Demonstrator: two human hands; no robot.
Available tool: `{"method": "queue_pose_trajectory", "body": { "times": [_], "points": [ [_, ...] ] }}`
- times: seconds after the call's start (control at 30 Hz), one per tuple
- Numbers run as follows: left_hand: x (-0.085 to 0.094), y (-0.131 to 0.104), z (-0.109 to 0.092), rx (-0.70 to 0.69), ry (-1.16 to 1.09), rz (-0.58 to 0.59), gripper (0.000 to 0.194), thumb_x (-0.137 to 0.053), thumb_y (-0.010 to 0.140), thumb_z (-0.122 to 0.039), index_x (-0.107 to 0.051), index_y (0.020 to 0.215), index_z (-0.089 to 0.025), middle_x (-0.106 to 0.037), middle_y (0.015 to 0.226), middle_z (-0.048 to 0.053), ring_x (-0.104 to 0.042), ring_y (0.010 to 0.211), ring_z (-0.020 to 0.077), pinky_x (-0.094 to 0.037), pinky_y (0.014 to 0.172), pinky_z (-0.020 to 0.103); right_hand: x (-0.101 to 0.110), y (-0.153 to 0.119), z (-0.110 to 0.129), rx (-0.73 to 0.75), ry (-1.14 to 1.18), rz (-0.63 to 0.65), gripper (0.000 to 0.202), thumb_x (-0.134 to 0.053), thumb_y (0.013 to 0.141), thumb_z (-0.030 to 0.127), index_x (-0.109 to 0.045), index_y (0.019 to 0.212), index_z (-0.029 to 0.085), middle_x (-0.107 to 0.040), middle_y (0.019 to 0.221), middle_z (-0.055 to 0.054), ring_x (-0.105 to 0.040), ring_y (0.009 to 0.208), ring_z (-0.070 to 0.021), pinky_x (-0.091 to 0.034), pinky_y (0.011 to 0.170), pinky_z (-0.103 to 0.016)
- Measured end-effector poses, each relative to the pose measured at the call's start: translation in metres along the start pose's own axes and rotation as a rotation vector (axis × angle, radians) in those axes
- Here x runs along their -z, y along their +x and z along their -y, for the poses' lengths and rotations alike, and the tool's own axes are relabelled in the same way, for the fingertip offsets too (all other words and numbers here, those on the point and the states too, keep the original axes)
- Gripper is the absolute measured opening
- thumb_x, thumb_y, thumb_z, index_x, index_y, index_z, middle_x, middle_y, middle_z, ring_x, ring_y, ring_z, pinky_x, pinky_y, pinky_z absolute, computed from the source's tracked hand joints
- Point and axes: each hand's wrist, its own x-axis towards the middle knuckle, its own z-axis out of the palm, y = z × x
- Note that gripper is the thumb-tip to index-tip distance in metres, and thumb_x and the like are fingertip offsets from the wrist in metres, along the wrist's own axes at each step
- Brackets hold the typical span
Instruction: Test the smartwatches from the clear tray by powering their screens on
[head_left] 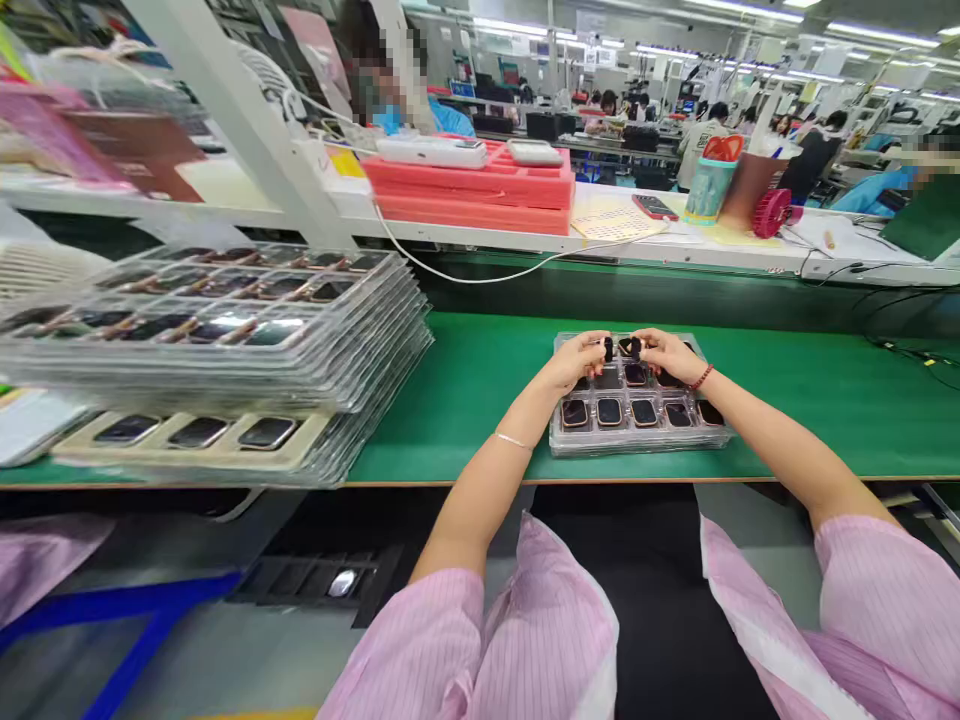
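Observation:
A clear plastic tray (637, 440) lies on the green mat, with several dark square watch-like pieces (609, 411) in its compartments. Over its back left part is my left hand (577, 360), its fingers pinched together at a small black piece (608, 349). My right hand (670, 357) is over the back right part, fingers closed at another small black piece (636, 347). Whether these black pieces are finger covers or held parts is too small to tell. Between the hands, more dark pieces show in the tray's back row.
A tall stack of clear trays (375, 350) with similar pieces stands at the left. Behind the mat, a white shelf (495, 228) bears red trays (465, 190), a cup with scissors (711, 185) and a pink fan (772, 213). A white cable (480, 280) hangs below its edge.

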Motion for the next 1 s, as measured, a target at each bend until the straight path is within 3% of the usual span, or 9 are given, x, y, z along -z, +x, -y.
{"method": "queue_pose_trajectory", "body": {
  "times": [0.3,0.43,0.57,0.67,0.8,1.0],
  "points": [
    [0.000,0.000,-0.001,-0.007,0.023,-0.001,0.057,-0.082,0.075,-0.031,-0.059,0.123,-0.012,-0.062,0.068,-0.001,-0.055,0.051,0.0073,-0.037,0.048,0.019,0.002,-0.001,0.006,-0.009,0.021,0.017,0.053,-0.080,0.076,0.043,-0.059,0.119,0.020,-0.061,0.079,0.000,-0.049,0.053,-0.0106,-0.044,0.045,-0.022],
    [-0.003,-0.002,-0.004,0.009,0.021,-0.034,0.048,-0.076,0.079,-0.023,-0.058,0.122,-0.012,-0.065,0.076,0.001,-0.062,0.059,0.0093,-0.043,0.053,0.019,0.003,-0.001,0.006,-0.018,0.058,0.034,0.053,-0.077,0.078,0.042,-0.059,0.122,0.020,-0.066,0.092,-0.005,-0.058,0.060,-0.0130,-0.049,0.047,-0.023],
    [-0.007,-0.005,-0.009,0.021,0.030,-0.089,0.047,-0.064,0.078,-0.010,-0.057,0.124,-0.014,-0.068,0.092,0.004,-0.071,0.075,0.0133,-0.050,0.060,0.021,0.002,-0.002,0.009,-0.038,0.106,0.060,0.055,-0.073,0.078,0.037,-0.058,0.129,0.022,-0.068,0.116,-0.011,-0.070,0.082,-0.0218,-0.052,0.049,-0.023],
    [-0.008,-0.006,-0.009,-0.001,0.091,-0.083,0.051,-0.064,0.074,-0.009,-0.056,0.124,-0.015,-0.066,0.087,0.002,-0.069,0.072,0.0125,-0.044,0.053,0.018,0.002,-0.005,0.013,-0.032,0.083,0.074,0.055,-0.071,0.078,0.030,-0.058,0.131,0.023,-0.068,0.122,-0.011,-0.070,0.083,-0.0215,-0.055,0.053,-0.026],
    [-0.007,-0.007,-0.007,-0.068,0.176,-0.072,0.050,-0.064,0.073,-0.014,-0.055,0.122,-0.013,-0.068,0.084,0.002,-0.058,0.055,0.0070,-0.033,0.046,0.018,0.002,-0.009,0.017,-0.024,0.011,0.093,0.046,-0.067,0.078,0.025,-0.063,0.124,0.021,-0.073,0.111,-0.009,-0.066,0.069,-0.0169,-0.057,0.056,-0.028],
    [-0.009,-0.008,-0.007,-0.071,0.252,-0.120,0.058,-0.061,0.075,-0.012,-0.051,0.132,-0.014,-0.067,0.084,0.003,-0.059,0.059,0.0085,-0.033,0.047,0.019,-0.002,-0.011,0.023,-0.023,-0.002,0.095,0.049,-0.069,0.076,0.024,-0.063,0.125,0.021,-0.071,0.114,-0.008,-0.069,0.076,-0.0189,-0.056,0.057,-0.027]
  ]
}}
